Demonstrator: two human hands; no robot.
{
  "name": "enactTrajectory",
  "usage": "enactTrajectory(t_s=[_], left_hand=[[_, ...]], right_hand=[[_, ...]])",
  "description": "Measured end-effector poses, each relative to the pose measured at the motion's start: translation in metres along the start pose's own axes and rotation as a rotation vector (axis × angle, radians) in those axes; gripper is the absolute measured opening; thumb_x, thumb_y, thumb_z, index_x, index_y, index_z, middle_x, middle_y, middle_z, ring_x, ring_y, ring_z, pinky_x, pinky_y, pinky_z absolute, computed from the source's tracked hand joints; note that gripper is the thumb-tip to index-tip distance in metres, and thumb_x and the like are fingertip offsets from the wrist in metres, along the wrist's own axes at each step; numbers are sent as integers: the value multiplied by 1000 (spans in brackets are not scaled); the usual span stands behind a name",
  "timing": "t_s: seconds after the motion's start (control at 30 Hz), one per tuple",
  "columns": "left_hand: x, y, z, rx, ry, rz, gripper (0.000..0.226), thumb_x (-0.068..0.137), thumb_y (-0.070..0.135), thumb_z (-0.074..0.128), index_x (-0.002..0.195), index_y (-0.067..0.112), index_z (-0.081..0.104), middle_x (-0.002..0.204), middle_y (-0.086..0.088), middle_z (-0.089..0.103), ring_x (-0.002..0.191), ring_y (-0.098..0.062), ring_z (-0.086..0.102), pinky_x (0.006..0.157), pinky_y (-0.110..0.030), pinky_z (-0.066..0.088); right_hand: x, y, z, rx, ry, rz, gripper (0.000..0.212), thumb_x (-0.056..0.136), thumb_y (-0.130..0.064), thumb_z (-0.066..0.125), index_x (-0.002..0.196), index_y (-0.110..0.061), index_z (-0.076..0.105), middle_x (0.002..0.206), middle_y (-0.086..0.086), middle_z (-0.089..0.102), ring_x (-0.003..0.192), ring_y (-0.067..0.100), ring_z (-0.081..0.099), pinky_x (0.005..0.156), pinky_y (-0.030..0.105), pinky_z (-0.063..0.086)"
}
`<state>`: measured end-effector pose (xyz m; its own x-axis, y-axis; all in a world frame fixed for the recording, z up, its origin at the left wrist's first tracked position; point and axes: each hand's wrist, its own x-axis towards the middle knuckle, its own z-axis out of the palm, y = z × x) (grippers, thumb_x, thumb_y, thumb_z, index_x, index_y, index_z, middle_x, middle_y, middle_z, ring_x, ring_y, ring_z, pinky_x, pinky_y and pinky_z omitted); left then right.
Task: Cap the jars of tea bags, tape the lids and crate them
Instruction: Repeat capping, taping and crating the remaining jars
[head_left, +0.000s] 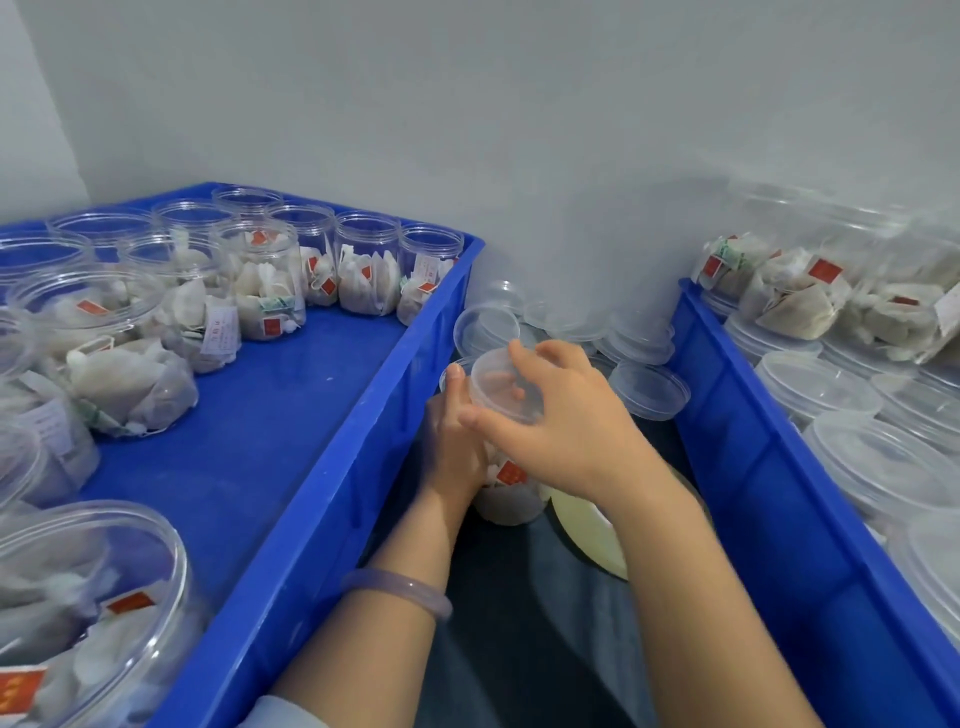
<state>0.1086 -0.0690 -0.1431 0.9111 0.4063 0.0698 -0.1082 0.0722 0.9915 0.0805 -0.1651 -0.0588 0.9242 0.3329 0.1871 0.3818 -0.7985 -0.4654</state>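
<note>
Between the two blue crates, my left hand (453, 441) grips the side of a clear jar of tea bags (506, 493). A clear plastic lid (503, 387) sits on the jar's mouth, and my right hand (566, 415) is curled over it, fingers round the rim. The left blue crate (332, 467) holds several open jars of tea bags (265, 280). In the right blue crate (779, 488) lie several capped jars (821, 384), some on their sides.
Loose clear lids (649, 389) lie piled against the wall between the crates, one (485, 327) just behind my hands. A pale roll of tape (587, 530) lies under my right wrist. A grey wall stands close behind. My left wrist wears a lilac bangle (397, 590).
</note>
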Motion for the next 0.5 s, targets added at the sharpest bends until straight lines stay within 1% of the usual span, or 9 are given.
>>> enactTrajectory(t_s=[0.07,0.1,0.17,0.23,0.3,0.37,0.4,0.43,0.5], left_hand=[[5,-3,-1,34,25,21,40,101,20,40,139,7,37,143,-10,39,129,-25,41,90,-8,33],[3,2,-1,7,17,42,44,99,29,40,132,1,47,137,-19,46,124,-30,46,98,-20,33],[3,5,0,-240,-15,23,59,89,46,35,106,-2,64,111,-26,63,108,-36,58,100,-42,42],[3,9,-2,-317,-40,6,51,96,42,33,92,7,70,99,-20,69,100,-32,64,95,-47,46],[1,11,-5,-313,-62,-16,45,97,34,34,97,5,68,102,-21,67,102,-34,62,94,-46,46],[-1,10,-5,-150,-52,60,32,96,21,45,113,-1,59,116,-25,59,111,-36,55,99,-39,43],[-1,4,-2,-36,-5,94,24,94,10,49,114,2,58,114,-23,59,108,-31,56,94,-27,42],[-2,0,0,54,89,151,17,93,1,49,104,8,60,100,-17,61,94,-21,58,81,-12,40],[-8,-2,5,73,228,174,24,94,-4,45,90,16,58,86,7,53,73,-5,48,64,8,27]], right_hand=[[-7,7,-20,-80,-137,-24,56,78,-50,62,128,-27,50,133,0,40,119,17,44,85,25,39],[-9,12,-28,-105,-123,-37,43,76,-46,65,114,-28,59,120,0,50,106,15,50,76,24,40],[-8,17,-35,-69,-35,-18,29,69,-46,73,92,-32,63,100,-3,56,92,10,51,67,24,38],[-5,20,-34,47,-15,4,41,60,-49,79,91,-36,56,113,-6,47,108,10,45,76,22,36],[0,19,-28,157,-54,-45,66,56,-45,83,114,-35,52,133,-13,33,131,7,28,94,21,29],[6,18,-15,316,-28,-99,77,59,-38,84,128,-33,49,138,-19,35,132,0,32,99,16,30],[8,16,-7,384,27,-92,75,60,-35,84,127,-30,52,134,-19,44,125,-1,41,98,16,35],[9,14,3,418,104,-77,71,61,-35,84,125,-29,55,128,-18,51,118,-1,48,97,17,39],[9,10,22,399,278,-48,69,60,-41,82,123,-27,57,120,-15,57,112,2,51,94,19,41]])
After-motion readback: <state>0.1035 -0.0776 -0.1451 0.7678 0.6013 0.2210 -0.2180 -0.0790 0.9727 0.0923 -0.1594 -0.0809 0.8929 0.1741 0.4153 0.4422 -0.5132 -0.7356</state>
